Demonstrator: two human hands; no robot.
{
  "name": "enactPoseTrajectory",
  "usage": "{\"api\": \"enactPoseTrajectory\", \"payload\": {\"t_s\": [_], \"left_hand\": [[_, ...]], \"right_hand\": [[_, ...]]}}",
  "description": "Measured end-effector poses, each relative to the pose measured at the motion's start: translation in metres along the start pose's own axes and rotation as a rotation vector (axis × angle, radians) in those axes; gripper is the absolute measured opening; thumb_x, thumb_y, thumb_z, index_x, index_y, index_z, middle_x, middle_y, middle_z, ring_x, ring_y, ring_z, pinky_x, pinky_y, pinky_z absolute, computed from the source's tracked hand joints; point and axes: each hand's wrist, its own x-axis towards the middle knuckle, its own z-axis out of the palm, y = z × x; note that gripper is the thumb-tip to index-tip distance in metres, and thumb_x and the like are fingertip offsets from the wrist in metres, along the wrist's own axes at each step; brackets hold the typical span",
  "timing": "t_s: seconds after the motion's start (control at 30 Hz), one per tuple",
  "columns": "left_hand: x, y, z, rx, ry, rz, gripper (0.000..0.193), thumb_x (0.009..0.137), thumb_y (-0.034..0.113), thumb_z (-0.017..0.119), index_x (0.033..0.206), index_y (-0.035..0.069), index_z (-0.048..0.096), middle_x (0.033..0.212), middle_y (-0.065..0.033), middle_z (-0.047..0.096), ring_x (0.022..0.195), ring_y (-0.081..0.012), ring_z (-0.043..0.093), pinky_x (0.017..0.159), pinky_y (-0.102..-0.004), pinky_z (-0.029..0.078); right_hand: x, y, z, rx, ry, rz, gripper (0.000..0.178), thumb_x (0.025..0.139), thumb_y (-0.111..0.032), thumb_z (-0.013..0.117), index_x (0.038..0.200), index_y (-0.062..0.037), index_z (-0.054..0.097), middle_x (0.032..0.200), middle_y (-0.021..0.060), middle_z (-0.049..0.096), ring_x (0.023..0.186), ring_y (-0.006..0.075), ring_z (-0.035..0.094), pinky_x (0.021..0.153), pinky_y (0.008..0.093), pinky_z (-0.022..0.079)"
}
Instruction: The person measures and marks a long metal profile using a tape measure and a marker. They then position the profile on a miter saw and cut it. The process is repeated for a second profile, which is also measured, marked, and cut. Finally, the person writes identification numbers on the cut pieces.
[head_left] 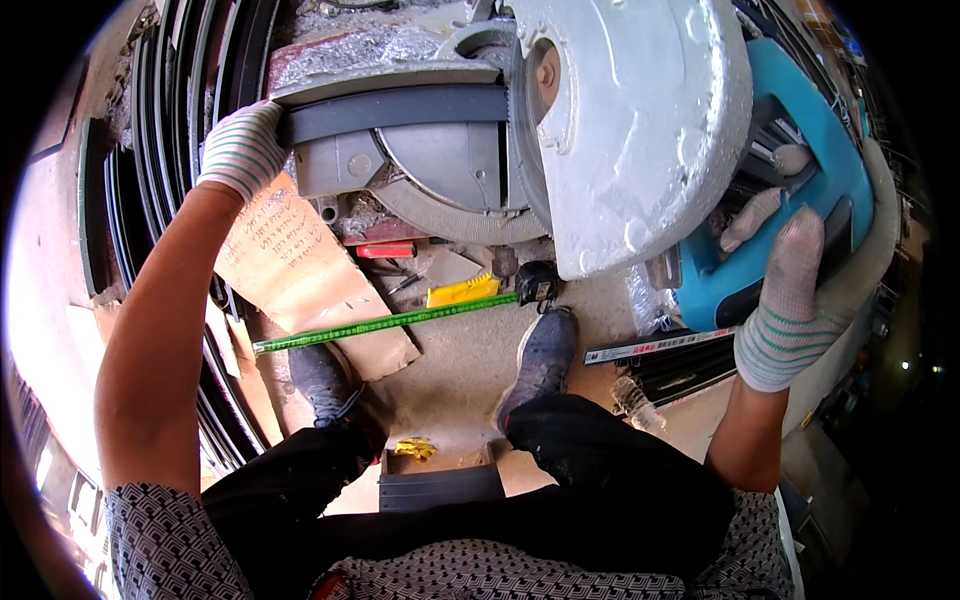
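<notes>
My left hand (243, 150), in a white glove with green stripes, holds the left end of a dark grey profile strip (400, 112). The strip lies along the fence of a miter saw, over its grey metal base (425, 165), and its right end reaches the blade. A large pale blade guard (640, 130) hides most of that blade. Gloved the same way, my right hand (785, 315) is wrapped around the saw's teal handle (835, 160); its fingertips show through the handle's opening.
Below the saw lie a cardboard sheet (300, 265) with handwriting, a pulled-out green tape measure (400, 322), a yellow object (462, 291) and a red-handled tool (386, 250). Long dark profiles (150, 150) line the left side. More dark strips (680, 375) lie near my right knee.
</notes>
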Motion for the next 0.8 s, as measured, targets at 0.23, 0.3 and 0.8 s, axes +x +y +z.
{"api": "enactPoseTrajectory", "payload": {"t_s": [0.23,0.3,0.8], "left_hand": [[-0.0002,-0.0029,0.0037,-0.055,0.042,0.03,0.036,0.08,0.015,0.081,0.114,0.008,0.071,0.104,-0.0197,0.073,0.099,-0.0405,0.069,0.088,-0.0452,0.058],[0.0011,-0.0042,0.0043,-0.049,0.034,0.032,0.037,0.081,0.015,0.081,0.116,0.009,0.071,0.105,-0.0198,0.073,0.1,-0.0406,0.069,0.088,-0.0453,0.058],[-0.0007,-0.0045,0.0051,-0.039,0.055,0.047,0.035,0.082,0.014,0.078,0.116,0.009,0.071,0.102,-0.0197,0.073,0.098,-0.0406,0.069,0.086,-0.0456,0.058]], "right_hand": [[0.0002,0.0024,0.001,0.097,0.01,-0.024,0.068,0.102,-0.025,0.067,0.156,-0.002,0.033,0.11,0.0164,0.063,0.074,0.0189,0.066,0.068,0.0337,0.062],[-0.0005,0.0063,-0.0018,0.062,-0.003,-0.071,0.068,0.101,-0.024,0.068,0.156,-0.0025,0.033,0.111,0.0163,0.063,0.074,0.019,0.066,0.068,0.0337,0.062],[-0.0054,0.0,0.0057,0.104,0.014,-0.007,0.065,0.102,-0.028,0.068,0.153,-0.0034,0.036,0.114,0.0141,0.063,0.075,0.0171,0.065,0.069,0.0333,0.063]]}}
